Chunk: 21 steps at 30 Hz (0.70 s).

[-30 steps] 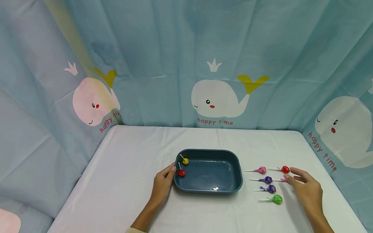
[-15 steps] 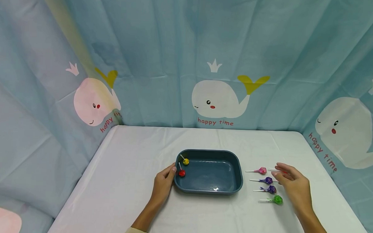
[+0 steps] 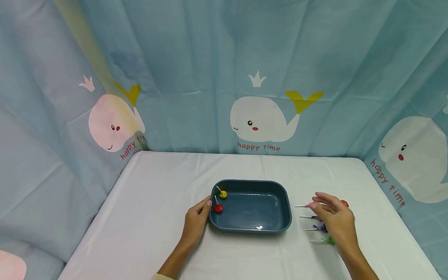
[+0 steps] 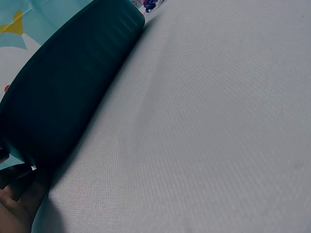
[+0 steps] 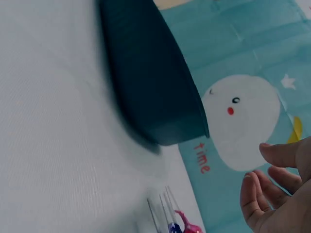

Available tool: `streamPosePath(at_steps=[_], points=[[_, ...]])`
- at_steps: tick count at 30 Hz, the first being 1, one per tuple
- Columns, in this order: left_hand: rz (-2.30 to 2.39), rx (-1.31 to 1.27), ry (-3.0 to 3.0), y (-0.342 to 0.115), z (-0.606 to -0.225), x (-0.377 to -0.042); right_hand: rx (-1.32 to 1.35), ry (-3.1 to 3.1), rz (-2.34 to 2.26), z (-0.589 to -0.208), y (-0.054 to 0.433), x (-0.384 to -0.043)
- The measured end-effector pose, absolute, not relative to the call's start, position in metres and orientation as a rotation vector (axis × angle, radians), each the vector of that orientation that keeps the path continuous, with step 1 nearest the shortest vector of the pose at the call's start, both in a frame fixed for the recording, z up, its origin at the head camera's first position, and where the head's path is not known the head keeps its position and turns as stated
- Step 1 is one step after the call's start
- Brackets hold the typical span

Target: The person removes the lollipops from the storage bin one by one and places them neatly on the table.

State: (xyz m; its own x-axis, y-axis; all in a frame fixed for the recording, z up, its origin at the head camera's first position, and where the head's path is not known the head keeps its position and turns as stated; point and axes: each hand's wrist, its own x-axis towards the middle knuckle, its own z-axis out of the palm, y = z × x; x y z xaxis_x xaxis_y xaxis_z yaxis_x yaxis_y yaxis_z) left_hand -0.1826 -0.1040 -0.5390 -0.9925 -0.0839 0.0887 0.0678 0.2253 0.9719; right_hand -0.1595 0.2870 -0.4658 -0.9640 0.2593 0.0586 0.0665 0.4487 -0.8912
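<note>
In the head view my left hand [image 3: 195,221] holds the left end of a dark teal tray [image 3: 250,230], thumb at the rim. In the left wrist view the fingers [image 4: 29,189] touch its end wall. A yellow lollipop [image 3: 223,194] and a red lollipop [image 3: 218,208] lie inside the tray's left end. My right hand [image 3: 337,222] hovers over the lollipops to the right, partly covering a pink lollipop [image 3: 307,206]. Its thumb and fingers stand apart with nothing between them in the right wrist view. Two purple lollipops [image 3: 320,228] and a green lollipop [image 3: 328,241] are partly hidden beneath it.
Another red lollipop [image 3: 344,203] shows just behind my right hand. A white cloth covers the table [image 3: 151,203]. Blue curtains with whale prints [image 3: 263,118] stand along the back and both sides.
My right hand has moved left from beside the far-right red lollipop to above the pink one. The left hand and the tray have stayed put.
</note>
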Motion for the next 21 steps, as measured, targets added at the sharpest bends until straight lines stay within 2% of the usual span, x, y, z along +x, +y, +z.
streamPosePath(at_steps=[21], points=[[-1.880, -0.001, -2.352, -0.104, -0.538, -0.183, -0.186, -2.473, 1.761, -0.460, 0.231, -0.169]])
